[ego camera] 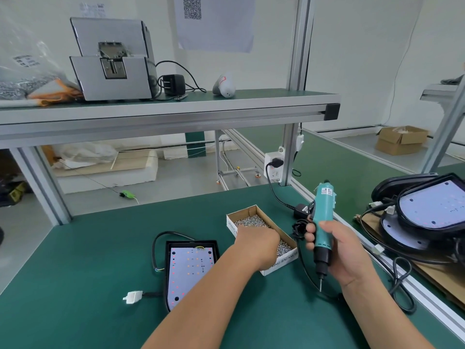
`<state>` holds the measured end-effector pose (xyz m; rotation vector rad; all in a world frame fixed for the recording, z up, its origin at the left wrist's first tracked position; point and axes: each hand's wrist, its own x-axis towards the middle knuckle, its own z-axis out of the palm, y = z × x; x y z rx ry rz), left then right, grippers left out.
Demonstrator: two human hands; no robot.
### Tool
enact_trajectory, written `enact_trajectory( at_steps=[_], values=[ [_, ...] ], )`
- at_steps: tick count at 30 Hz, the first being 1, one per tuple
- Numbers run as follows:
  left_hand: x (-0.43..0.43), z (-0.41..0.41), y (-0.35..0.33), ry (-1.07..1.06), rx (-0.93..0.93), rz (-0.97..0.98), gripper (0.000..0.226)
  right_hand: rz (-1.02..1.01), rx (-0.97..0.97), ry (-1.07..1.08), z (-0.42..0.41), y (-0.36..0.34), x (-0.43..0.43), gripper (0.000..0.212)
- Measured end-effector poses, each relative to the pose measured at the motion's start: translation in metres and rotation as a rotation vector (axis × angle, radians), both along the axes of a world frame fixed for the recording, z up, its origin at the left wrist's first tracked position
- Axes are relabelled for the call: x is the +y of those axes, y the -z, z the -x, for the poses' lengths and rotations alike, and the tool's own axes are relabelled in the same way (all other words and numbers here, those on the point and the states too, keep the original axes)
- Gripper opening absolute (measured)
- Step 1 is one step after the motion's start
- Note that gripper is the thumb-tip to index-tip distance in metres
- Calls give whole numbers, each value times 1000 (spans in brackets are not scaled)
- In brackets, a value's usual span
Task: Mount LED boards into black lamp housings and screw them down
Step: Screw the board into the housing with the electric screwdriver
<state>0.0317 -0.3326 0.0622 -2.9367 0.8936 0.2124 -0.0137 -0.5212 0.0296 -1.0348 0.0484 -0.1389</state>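
- My left hand (256, 244) dips into the cardboard screw box (254, 210); its fingers are hidden, so I cannot tell their grip.
- My right hand (344, 250) has its fingers (310, 236) clenched round the teal electric screwdriver (323, 217).
- Black lamp housing (191, 244), white LED board (188, 270) inside, lies at the box's 8 o'clock.

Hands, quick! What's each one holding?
Left hand: in the screw box, fingers hidden, cannot tell.
Right hand: grips the electric screwdriver.

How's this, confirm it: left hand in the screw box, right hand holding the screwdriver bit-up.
Wrong on the bit: the head view shows the right hand holding the screwdriver bit-down. The left hand is in the screw box.
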Motion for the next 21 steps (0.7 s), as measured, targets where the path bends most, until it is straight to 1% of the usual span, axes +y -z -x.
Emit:
enact_trajectory(
  at_steps=[7,11,13,16,18,19,21],
  values=[
    [2,1,1,-16,16,49,25,-6,-6,-1,-1,1,0,33],
    [6,-2,-4,-87,106,234,25,-12,-12,4,0,0,1,24],
    [12,-4,-4,-137,165,396,23,-24,-14,3,0,-1,1,23],
    [24,-5,-5,-230,344,816,17,-62,-43,-1,1,-3,2,24],
    [33,-2,-9,-298,442,1064,19,-84,-86,-8,3,-4,3,24],
    [38,0,-11,-332,506,1175,20,-86,-114,-13,4,-5,3,22],
    [49,5,-16,-379,694,1389,20,-67,-183,-33,6,-6,2,20]
  ],
)
